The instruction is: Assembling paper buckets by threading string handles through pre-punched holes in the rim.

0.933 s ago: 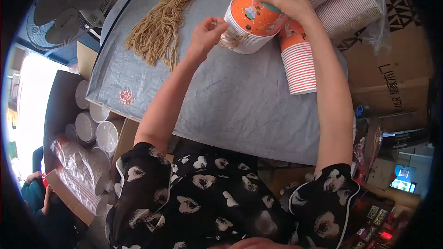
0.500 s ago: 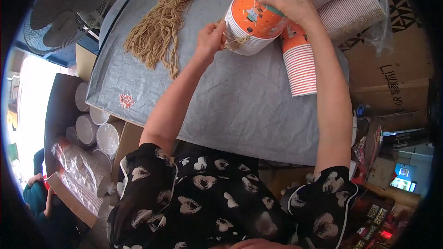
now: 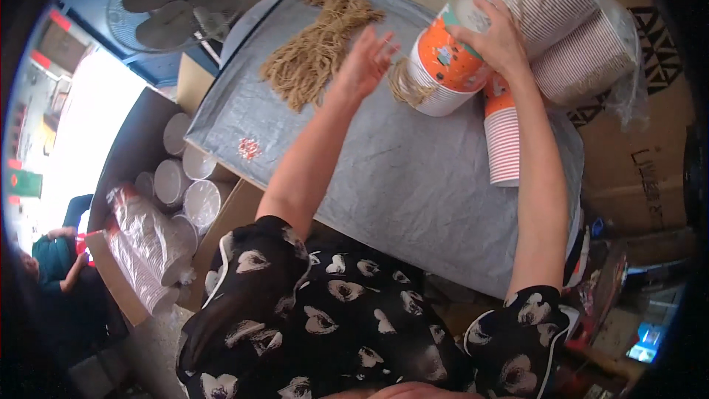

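Observation:
My right hand grips the upper part of an orange paper bucket, thumb on one side and fingers over the far edge. The bucket tops a nested stack with white rims. Tan string lies in loops at the left side of these rims. Just left of it my left hand is raised, fingers apart, holding nothing. Behind that hand a heap of tan strings spreads over the grey-covered table. A second bucket stack stands beside my right forearm.
Plastic-wrapped bucket stacks lie at the right rear. Small red and white bits sit near the table's left edge. A carton of wrapped buckets stands at the left, below a fan. Another person sits far left.
My left hand has let go of the string at the bucket rims and moved off to the left, opening. The right hand keeps its hold. The whole view has shifted.

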`<state>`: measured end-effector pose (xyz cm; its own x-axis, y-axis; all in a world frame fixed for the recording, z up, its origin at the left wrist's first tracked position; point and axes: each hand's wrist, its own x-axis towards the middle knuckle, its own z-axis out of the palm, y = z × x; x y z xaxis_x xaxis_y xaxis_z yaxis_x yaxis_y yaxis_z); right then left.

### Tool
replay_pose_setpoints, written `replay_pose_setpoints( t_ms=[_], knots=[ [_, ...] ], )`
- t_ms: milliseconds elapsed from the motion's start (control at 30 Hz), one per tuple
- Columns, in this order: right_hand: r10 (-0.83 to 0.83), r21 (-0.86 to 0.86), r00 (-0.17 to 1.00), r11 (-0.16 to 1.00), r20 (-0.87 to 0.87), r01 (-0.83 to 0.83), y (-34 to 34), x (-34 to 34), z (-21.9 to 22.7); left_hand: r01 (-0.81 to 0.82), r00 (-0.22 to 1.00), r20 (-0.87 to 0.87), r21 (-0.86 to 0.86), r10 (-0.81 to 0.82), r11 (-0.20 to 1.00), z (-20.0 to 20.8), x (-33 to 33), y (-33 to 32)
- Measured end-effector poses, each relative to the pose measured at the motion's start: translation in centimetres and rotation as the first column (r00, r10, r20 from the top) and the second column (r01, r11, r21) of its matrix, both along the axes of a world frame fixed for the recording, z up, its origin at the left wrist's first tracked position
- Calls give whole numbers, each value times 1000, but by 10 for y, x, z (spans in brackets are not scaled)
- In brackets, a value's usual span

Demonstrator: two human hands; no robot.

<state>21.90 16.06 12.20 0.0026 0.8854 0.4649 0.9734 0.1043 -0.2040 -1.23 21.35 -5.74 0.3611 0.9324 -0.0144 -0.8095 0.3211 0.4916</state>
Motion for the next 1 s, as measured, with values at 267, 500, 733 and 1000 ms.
replay_pose_setpoints(
  t_ms=[267, 500, 733, 1000],
  knots=[
    [479, 441, 692, 861, -540, -252, -127, -31, -48, 36, 964, 265, -177, 12, 984, -50, -56, -107],
    [27, 100, -418, 983, -908, -155, -280, 22, -199, -268, 571, 818, 110, 66, 957, -28, -236, -99],
    [146, 42, -469, 974, -871, 224, -360, 34, -260, -67, 661, 746, -48, 80, 997, -39, -161, -133],
    [264, 160, -502, 957, -824, 240, -375, 40, -273, 328, 944, 43, 2, -328, 945, -32, 20, -193]
  ],
)
